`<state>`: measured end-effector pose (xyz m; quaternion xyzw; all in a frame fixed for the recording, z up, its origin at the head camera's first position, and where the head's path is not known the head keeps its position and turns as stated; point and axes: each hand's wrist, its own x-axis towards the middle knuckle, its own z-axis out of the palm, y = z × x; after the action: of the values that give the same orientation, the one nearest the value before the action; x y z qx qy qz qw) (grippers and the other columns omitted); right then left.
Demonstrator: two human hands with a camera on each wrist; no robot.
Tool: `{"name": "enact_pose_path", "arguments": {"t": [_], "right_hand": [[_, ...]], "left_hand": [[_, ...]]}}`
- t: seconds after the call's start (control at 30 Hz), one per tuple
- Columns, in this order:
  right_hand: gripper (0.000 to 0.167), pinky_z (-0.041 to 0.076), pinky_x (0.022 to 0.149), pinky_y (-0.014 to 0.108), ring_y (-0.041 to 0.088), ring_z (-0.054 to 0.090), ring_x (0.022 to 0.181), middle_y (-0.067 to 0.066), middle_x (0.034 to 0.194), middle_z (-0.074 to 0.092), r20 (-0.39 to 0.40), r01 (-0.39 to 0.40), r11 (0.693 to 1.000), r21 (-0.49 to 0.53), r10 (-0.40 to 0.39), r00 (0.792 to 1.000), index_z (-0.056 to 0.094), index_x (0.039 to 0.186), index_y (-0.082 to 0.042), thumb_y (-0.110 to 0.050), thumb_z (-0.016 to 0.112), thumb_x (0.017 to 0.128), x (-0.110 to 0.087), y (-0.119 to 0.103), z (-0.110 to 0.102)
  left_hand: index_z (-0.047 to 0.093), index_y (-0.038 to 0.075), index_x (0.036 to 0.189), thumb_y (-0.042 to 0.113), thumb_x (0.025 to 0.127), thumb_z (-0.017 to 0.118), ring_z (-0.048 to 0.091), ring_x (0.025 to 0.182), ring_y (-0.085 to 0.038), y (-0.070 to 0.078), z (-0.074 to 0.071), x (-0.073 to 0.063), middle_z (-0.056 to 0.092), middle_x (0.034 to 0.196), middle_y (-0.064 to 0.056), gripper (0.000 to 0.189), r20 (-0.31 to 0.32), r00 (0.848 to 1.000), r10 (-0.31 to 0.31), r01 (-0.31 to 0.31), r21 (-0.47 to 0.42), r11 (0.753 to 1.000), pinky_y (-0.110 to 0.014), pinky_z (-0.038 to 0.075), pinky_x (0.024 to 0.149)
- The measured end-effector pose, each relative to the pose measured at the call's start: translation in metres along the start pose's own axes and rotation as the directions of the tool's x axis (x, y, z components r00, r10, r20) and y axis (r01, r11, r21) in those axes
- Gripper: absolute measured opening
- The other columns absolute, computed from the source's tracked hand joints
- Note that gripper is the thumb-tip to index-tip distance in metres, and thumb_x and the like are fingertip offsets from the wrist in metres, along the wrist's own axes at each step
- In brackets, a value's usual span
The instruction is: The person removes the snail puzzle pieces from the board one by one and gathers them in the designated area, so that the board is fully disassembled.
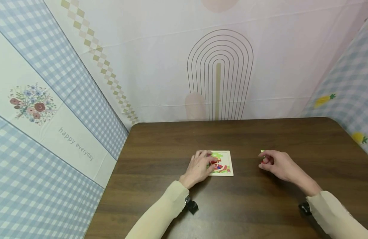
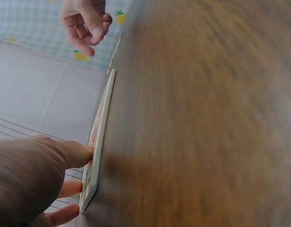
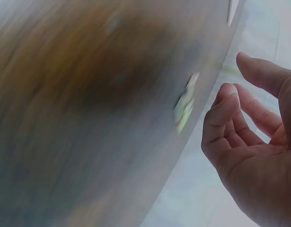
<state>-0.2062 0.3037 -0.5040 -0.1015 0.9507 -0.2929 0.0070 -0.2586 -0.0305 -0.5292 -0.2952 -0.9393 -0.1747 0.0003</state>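
A thin square puzzle board [image 1: 230, 163], light-rimmed with a red, green and blue picture, lies on the brown table. Over its left part rests my left hand [image 1: 199, 165], hiding that side; the fingertips [image 2: 91, 152] touch the picture and the edge in the left wrist view. To the right, my right hand [image 1: 278, 163] hovers with loosely bent fingers. Below it, in the right wrist view, lies a small flat greenish puzzle piece [image 3: 186, 105], blurred and apart from the fingers. In the head view that hand mostly covers the piece [image 1: 262, 151].
The dark wooden table [image 1: 160, 142] has rounded far corners. Behind it hangs a pale curtain [image 1: 160, 66] with an arch print, and checked blue cloth [image 1: 91, 99] stands along the left. A black wrist camera [image 1: 191, 205] sits at the left sleeve.
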Motion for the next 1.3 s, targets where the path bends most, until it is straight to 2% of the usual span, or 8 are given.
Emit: {"name": "enact_pose_path", "arguments": {"t": [0.17, 0.33, 0.67, 1.03, 1.3], "right_hand": [[0.03, 0.045, 0.069, 0.024, 0.005, 0.052, 0.077, -0.003, 0.089, 0.064, 0.018, 0.039, 0.999, -0.013, -0.038, 0.999, 0.076, 0.118, 0.0, -0.013, 0.086, 0.093, 0.005, -0.021, 0.013], [0.03, 0.045, 0.067, 0.024, 0.011, 0.054, 0.08, 0.0, 0.09, 0.065, 0.071, 0.04, 0.999, 0.009, -0.04, 0.997, 0.077, 0.118, 0.001, -0.013, 0.086, 0.093, 0.009, -0.039, 0.025], [0.028, 0.045, 0.067, 0.024, 0.011, 0.054, 0.079, 0.0, 0.089, 0.064, 0.111, 0.074, 0.997, 0.025, -0.076, 0.991, 0.077, 0.117, 0.0, -0.013, 0.086, 0.093, 0.021, -0.068, 0.052], [0.028, 0.04, 0.065, 0.025, 0.011, 0.049, 0.074, 0.001, 0.085, 0.061, 0.166, 0.118, 0.992, -0.053, -0.108, 0.98, 0.078, 0.116, 0.0, -0.015, 0.087, 0.093, 0.034, -0.078, 0.066], [0.026, 0.041, 0.065, 0.024, 0.01, 0.051, 0.074, 0.0, 0.085, 0.062, 0.174, 0.094, 0.995, -0.037, -0.086, 0.981, 0.079, 0.116, -0.001, -0.013, 0.086, 0.093, 0.037, -0.078, 0.067]], "left_hand": [[0.079, 0.026, 0.135, 0.031, 0.108, 0.07, 0.053, 0.144, -0.029, 0.0, 0.0, 0.0, 0.063, 0.155, -0.002, 0.03, -0.002, 1.0, -0.003, 0.003, 0.0, 1.0, -0.044, 0.049, 0.108], [0.079, 0.027, 0.135, 0.03, 0.108, 0.069, 0.052, 0.144, -0.03, -0.001, 0.0, 0.0, 0.063, 0.154, -0.002, 0.029, -0.003, 1.0, -0.004, 0.004, -0.007, 1.0, -0.044, 0.049, 0.109], [0.077, 0.027, 0.138, 0.036, 0.105, 0.073, 0.051, 0.146, -0.028, -0.002, 0.0, 0.0, 0.061, 0.156, -0.001, 0.034, 0.024, 1.0, -0.007, 0.007, -0.014, 1.0, -0.045, 0.047, 0.112], [0.073, 0.03, 0.144, 0.046, 0.098, 0.077, 0.049, 0.149, -0.028, -0.007, -0.003, 0.001, 0.058, 0.16, -0.001, 0.048, 0.068, 0.997, 0.025, -0.025, -0.006, 1.0, -0.044, 0.046, 0.115], [0.072, 0.03, 0.146, 0.047, 0.099, 0.077, 0.048, 0.15, -0.028, -0.008, -0.005, 0.001, 0.057, 0.162, -0.001, 0.05, 0.083, 0.996, 0.016, -0.016, 0.0, 1.0, -0.045, 0.046, 0.116]]}}
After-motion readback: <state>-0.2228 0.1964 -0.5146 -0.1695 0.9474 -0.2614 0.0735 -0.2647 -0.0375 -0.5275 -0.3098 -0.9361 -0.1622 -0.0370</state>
